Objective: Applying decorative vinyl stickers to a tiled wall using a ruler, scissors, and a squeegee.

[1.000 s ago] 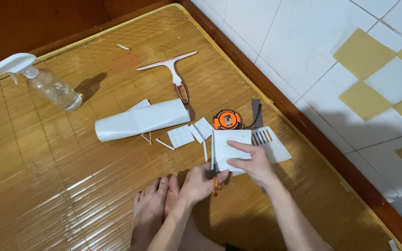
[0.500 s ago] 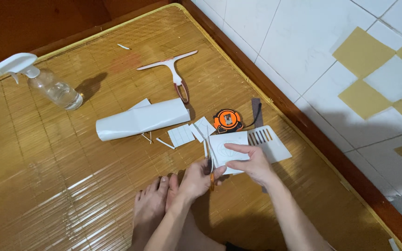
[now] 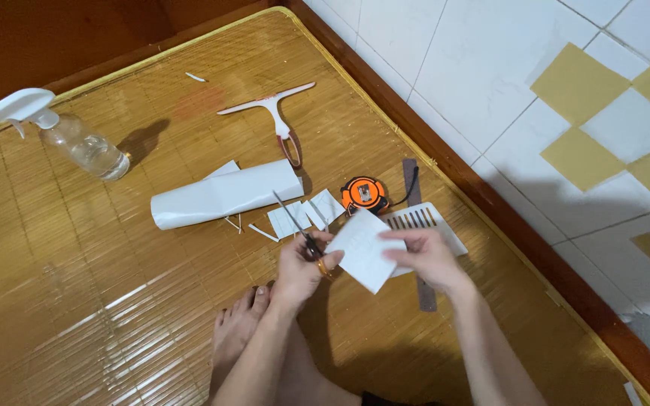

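Note:
My left hand (image 3: 301, 265) grips a pair of scissors (image 3: 299, 229), blades pointing up and away from me. My right hand (image 3: 424, 256) holds a white sheet of paper (image 3: 362, 249) by its right edge, lifted just above the bamboo mat (image 3: 99, 301). The scissors' handles sit at the paper's left edge. Under my right hand lies a white card with cut slits (image 3: 423, 222).
A white paper roll (image 3: 223, 195), small paper scraps (image 3: 299, 216), an orange tape measure (image 3: 364, 194), a dark ruler (image 3: 419, 240), a window squeegee (image 3: 276, 116) and a clear spray bottle (image 3: 69, 135) lie on the mat. My bare feet (image 3: 238, 331) rest near me. A tiled wall rises at right.
The paper has been lifted and turned in my right hand. My left hand has raised the scissors, their blades now pointing up past the paper's left edge.

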